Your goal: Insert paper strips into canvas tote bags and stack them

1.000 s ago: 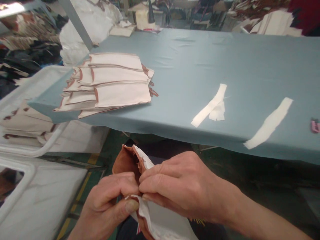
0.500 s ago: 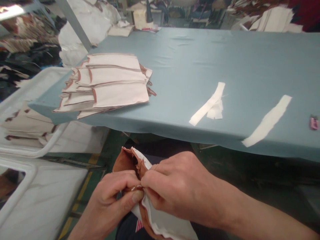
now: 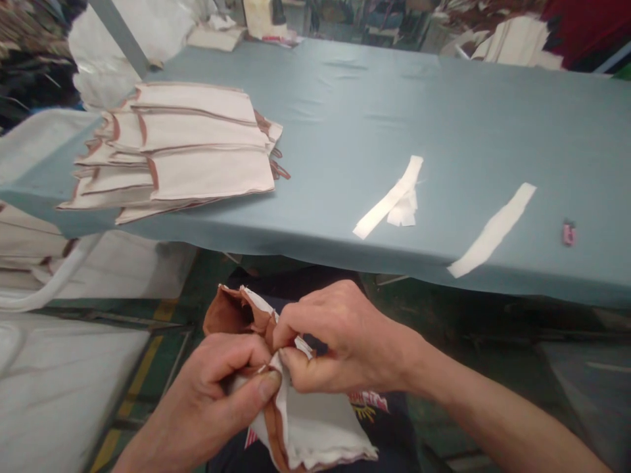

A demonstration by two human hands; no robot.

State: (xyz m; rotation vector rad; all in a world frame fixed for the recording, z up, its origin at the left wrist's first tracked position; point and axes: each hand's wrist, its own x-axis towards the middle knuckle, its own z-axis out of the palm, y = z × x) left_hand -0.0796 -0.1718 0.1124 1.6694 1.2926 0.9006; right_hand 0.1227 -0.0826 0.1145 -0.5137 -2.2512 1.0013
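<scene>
A white fabric pouch (image 3: 320, 420) with a brown lining and brown edge strip is held above my lap, its brown inside showing at the upper left. My left hand (image 3: 221, 387) pinches its edge between thumb and forefinger. Close beside it, my right hand (image 3: 340, 341) grips the same seam with thumb and bent forefinger, fingertips almost touching the left ones. What exactly lies between the fingertips is hidden. On the table, a stack of similar cream pieces with brown trim (image 3: 207, 174) lies to the left.
The blue-green covered table (image 3: 315, 217) runs across in front of me. On it lie white strips (image 3: 387, 203), another white strip (image 3: 493, 230) and a small pink object (image 3: 568, 233). White bins (image 3: 59, 381) stand at the left, one holding cream fabric pieces (image 3: 29, 243).
The view has swung slightly right, so the table things appear further left. My right hand's fingers have shifted along the seam, and more of the pouch's lower white panel shows.
</scene>
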